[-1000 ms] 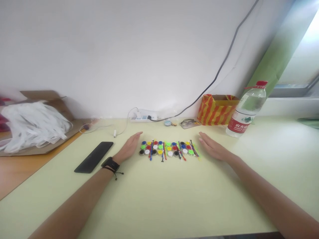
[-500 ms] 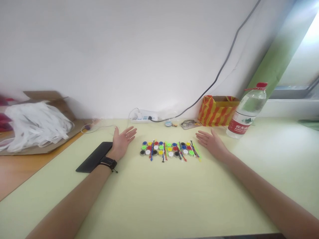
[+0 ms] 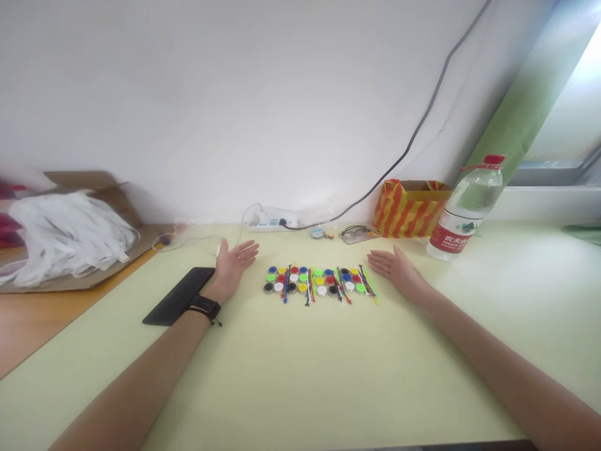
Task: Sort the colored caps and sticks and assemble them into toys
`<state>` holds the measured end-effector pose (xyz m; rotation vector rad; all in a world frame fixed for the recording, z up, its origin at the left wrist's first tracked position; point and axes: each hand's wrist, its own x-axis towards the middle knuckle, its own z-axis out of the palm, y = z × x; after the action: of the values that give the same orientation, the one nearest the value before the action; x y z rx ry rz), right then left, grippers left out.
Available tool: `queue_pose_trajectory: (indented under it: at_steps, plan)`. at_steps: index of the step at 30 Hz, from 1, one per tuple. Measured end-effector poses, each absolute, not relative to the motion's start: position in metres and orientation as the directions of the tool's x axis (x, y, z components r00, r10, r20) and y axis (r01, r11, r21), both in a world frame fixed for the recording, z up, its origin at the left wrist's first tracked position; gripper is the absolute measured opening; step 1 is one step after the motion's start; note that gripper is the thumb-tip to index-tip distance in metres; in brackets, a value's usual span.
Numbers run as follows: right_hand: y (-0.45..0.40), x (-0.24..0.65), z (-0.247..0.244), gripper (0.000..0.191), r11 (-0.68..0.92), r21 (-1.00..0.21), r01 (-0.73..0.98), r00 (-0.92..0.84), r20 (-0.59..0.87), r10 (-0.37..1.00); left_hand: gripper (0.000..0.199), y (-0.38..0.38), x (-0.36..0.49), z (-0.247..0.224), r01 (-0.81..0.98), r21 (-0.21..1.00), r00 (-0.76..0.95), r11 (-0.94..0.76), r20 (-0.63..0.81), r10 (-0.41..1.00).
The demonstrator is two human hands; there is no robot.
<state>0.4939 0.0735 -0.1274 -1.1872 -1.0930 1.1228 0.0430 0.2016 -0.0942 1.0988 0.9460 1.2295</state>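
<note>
Several small round pieces with coloured tops (image 3: 320, 282) lie in rows on the pale green-yellow table (image 3: 300, 369). Bundles of coloured zip ties (image 3: 287, 287) lie across the rows, slanting a little toward the right end. Palm turned up, my left hand (image 3: 230, 268) rests left of the rows with its fingers stretched out and nothing in it. A ring and a black wristband show on that arm. To the right of the rows is my right hand (image 3: 399, 270), also empty, fingers extended inward. Neither hand touches the pieces.
A black flat tablet-like device (image 3: 178, 297) lies by my left wrist. Along the wall are a power strip (image 3: 272, 219), a striped bag (image 3: 408, 210) and a large water bottle (image 3: 462, 219). White straps fill a cardboard box (image 3: 89, 172) at left. A dark cable (image 3: 413, 134) hangs down the wall.
My right hand has shifted very slightly left, and my left hand a touch to the right. The pieces and zip ties lie as before.
</note>
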Motion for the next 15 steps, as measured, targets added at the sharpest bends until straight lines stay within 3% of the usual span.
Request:
queue_pose_trajectory:
  at_steps: [3,7,11,15]
  plan:
    - [0.070,0.491,-0.130,0.056,0.094,-0.961,0.260,0.163,0.139,0.977,0.077,0.203,0.046,-0.098,-0.153,0.987,0.101,-0.040,0.056,0.993]
    - [0.064,0.487,-0.126,0.031,0.225,-0.721,0.655,0.036,0.328,0.944,0.043,0.205,0.048,-0.107,-0.059,0.989,0.054,-0.136,0.139,0.989]
    - [0.057,0.483,-0.119,0.023,0.248,-0.535,0.808,-0.064,0.339,0.939,0.020,0.208,0.045,-0.115,-0.007,0.980,-0.035,-0.201,0.201,0.979]
    - [0.049,0.476,-0.115,0.017,0.211,-0.452,0.867,-0.094,0.267,0.959,0.014,0.208,0.042,-0.118,0.037,0.970,-0.070,-0.241,0.243,0.967]
